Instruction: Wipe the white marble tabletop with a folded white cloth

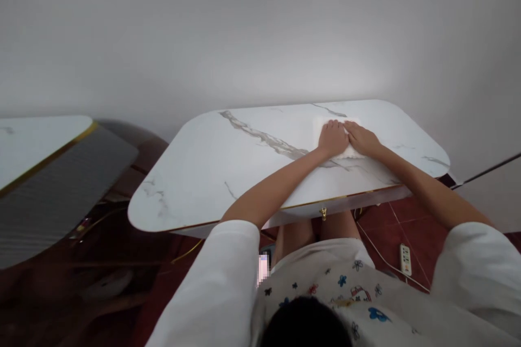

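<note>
Under both my hands a white cloth (pixel 349 156) lies spread on a white marble-patterned tabletop (pixel 195 168) with grey-brown veins. My left hand (pixel 334 138) presses down on the cloth's left part, its fingers close together and pointing toward the wall. Touching it from the right, my right hand (pixel 363 140) is angled leftward over the cloth, fingers together near the left thumb. Parts of the cloth are hidden beneath the hands. Both arms reach forward across the table's front edge.
A pale wall (pixel 244 27) stands behind the table. Below the gold-trimmed front edge is a small gold knob (pixel 323 213). Another marble-topped piece (pixel 36 143) stands at the left. A power strip (pixel 405 259) with a cord lies on the red floor (pixel 419 227).
</note>
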A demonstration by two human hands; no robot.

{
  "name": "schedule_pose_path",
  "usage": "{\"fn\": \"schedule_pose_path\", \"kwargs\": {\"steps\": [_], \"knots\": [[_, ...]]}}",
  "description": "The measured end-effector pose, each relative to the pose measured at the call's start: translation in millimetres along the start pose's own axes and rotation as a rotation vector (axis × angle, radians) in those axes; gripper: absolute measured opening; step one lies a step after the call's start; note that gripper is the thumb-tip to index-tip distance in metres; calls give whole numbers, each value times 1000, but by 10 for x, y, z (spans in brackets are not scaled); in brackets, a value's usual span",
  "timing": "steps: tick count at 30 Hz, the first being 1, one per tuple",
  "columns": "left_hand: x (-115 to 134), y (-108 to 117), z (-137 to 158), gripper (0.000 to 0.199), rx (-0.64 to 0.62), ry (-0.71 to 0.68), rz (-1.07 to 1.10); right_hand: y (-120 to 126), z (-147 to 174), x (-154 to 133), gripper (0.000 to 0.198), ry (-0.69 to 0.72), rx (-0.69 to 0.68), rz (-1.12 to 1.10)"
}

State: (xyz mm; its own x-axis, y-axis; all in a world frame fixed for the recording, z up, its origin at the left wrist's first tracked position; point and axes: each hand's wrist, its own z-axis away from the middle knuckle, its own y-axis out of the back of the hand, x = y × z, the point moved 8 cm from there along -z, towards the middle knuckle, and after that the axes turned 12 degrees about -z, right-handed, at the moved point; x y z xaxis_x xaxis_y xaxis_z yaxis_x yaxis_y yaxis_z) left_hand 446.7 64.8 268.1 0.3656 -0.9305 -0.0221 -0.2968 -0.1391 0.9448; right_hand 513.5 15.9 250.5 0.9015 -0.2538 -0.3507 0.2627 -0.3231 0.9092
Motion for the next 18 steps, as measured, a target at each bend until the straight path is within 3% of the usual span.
{"fn": "schedule_pose_path", "kwargs": {"steps": [11,18], "knots": [[-980,-287,-677,36,20,82,-61,-319,-1230,-24,51,57,9,25],[-1146,-446,-1079,34,43,120,-130,-324,-1644,179,50,70,21,-27]]}}
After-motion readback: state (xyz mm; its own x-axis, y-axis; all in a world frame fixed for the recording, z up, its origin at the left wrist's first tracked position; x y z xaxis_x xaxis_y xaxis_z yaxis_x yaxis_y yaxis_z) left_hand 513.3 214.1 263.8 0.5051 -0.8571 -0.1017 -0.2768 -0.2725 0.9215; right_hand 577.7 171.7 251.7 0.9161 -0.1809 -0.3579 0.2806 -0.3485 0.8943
